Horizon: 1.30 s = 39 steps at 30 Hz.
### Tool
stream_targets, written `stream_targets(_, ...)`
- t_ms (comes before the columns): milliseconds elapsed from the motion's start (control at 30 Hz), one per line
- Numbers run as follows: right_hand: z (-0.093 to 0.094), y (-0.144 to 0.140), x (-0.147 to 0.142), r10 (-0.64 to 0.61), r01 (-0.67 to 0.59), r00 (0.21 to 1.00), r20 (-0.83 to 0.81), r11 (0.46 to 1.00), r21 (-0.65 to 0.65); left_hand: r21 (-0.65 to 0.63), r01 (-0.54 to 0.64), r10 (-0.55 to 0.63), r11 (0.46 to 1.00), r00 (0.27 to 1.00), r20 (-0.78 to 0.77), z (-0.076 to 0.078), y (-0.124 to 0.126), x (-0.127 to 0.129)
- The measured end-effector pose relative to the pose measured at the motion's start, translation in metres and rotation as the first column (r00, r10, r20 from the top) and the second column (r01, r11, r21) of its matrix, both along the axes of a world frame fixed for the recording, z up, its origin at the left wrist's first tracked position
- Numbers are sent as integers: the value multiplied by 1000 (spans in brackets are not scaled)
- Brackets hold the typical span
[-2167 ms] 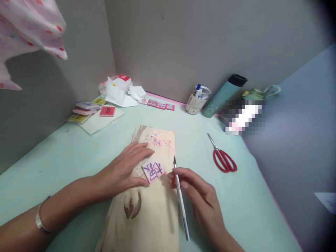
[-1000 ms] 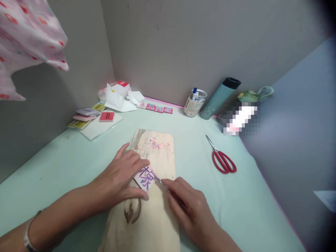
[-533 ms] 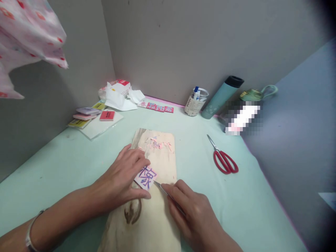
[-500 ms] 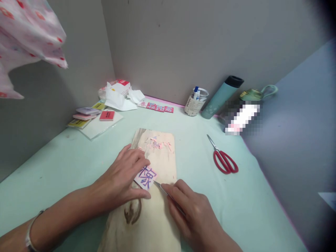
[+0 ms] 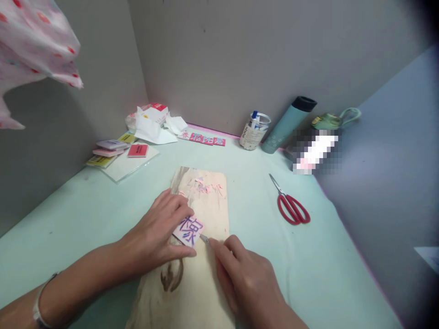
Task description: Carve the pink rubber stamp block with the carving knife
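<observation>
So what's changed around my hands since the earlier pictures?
The pink tile has been turned and nudged left by the left hand. The right hand has swung the knife from the right edge of the wooden board in to the tile's right side. The scissors and board stayed put.

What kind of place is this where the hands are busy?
Probably a craft desk set in a corner, maybe at home, though I can't be sure. The clues are the small knife in the right hand, the wooden board with pink scraps on it, and the scissors nearby.
</observation>
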State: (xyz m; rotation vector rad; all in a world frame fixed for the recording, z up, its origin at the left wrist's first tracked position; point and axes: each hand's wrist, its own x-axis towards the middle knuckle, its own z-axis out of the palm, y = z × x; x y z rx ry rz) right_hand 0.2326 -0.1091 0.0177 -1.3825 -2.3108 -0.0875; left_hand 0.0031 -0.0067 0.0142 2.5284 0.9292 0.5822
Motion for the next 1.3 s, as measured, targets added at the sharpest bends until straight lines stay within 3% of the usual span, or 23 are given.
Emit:
stream_targets(267,-15,-4,-4,-75,68,995,67,993,100,14,3,-3,1000,1000,-28,-1,-1,1)
stream_targets(1300,-12,-3,-5,-128,123,991,41,986,117,-24,-11,11,1000,1000,-25,2,-3,1)
